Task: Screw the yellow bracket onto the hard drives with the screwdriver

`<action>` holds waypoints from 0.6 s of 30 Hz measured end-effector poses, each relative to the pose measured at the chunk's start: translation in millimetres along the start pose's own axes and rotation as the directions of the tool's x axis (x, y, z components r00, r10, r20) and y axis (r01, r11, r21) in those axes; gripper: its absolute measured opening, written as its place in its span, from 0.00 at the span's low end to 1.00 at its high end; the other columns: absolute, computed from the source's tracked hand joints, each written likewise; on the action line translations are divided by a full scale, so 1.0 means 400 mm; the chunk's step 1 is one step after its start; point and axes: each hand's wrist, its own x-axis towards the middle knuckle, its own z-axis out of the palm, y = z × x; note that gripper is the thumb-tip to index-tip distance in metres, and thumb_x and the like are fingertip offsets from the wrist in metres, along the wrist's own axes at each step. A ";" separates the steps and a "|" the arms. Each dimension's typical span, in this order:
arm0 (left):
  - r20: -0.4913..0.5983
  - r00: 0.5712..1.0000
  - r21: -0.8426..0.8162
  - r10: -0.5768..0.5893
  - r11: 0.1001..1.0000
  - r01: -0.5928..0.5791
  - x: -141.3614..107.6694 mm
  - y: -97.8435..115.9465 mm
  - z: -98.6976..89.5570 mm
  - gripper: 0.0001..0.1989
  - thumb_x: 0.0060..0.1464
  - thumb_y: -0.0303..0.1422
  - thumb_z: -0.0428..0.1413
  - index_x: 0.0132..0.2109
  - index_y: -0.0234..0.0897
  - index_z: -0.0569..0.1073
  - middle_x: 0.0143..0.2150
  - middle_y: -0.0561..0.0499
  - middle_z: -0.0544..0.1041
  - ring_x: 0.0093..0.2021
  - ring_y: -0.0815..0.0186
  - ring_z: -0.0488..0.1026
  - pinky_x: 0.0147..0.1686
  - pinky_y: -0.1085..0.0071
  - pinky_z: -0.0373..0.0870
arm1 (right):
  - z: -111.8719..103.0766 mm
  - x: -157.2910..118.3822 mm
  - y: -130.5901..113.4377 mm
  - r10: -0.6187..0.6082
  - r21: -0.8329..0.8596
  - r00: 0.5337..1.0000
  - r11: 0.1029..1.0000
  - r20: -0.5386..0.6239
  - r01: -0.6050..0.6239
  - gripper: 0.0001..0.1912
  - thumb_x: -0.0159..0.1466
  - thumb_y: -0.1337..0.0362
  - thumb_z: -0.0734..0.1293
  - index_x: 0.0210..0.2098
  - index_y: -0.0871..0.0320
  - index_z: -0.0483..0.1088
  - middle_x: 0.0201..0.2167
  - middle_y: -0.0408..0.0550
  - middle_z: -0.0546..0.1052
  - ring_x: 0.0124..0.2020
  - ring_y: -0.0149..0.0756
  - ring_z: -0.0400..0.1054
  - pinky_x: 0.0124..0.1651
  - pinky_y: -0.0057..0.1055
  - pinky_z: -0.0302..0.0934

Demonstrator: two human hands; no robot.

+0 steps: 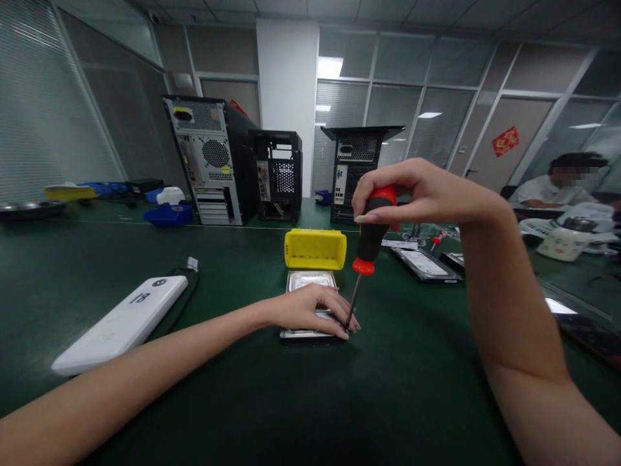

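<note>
A silver hard drive (311, 278) lies flat on the green table, partly covered by my left hand (310, 307). That hand holds the drive down, its thumb and fingertips gathered at the near right corner around the screwdriver's tip. My right hand (421, 194) is closed round the top of a red and black screwdriver (372, 234), held nearly upright with its shaft leaning down to that corner. Whether a screw sits under the tip is hidden by the fingers. Just behind the drive stands a yellow plastic bin (315, 250).
At left lies a white case marked 18 (121, 320) with a black cable. Another hard drive (424, 264) is at right. Computer cases (213, 162) and a blue bin (168, 215) stand farther back. A person (565, 181) sits at far right.
</note>
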 end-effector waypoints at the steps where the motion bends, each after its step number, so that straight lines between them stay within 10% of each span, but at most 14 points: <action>1: 0.000 1.000 -0.008 0.000 1.000 0.000 0.000 0.001 -0.002 0.11 0.51 0.25 0.58 0.43 0.34 0.75 0.46 0.47 0.77 0.50 0.67 0.71 0.53 0.68 0.62 | 0.000 0.000 0.000 -0.008 -0.005 1.000 1.000 -0.002 0.008 0.12 0.61 0.62 0.64 0.38 0.66 0.69 0.33 0.46 0.71 0.28 0.21 0.65 0.25 0.15 0.59; 18: 0.012 1.000 0.005 -0.003 1.000 0.003 0.005 -0.009 -0.002 0.11 0.51 0.26 0.59 0.43 0.34 0.76 0.43 0.46 0.78 0.49 0.67 0.70 0.51 0.70 0.62 | -0.010 -0.007 -0.025 0.104 -0.029 0.994 0.994 0.016 -0.103 0.12 0.59 0.60 0.65 0.37 0.63 0.70 0.34 0.48 0.72 0.31 0.28 0.67 0.30 0.23 0.63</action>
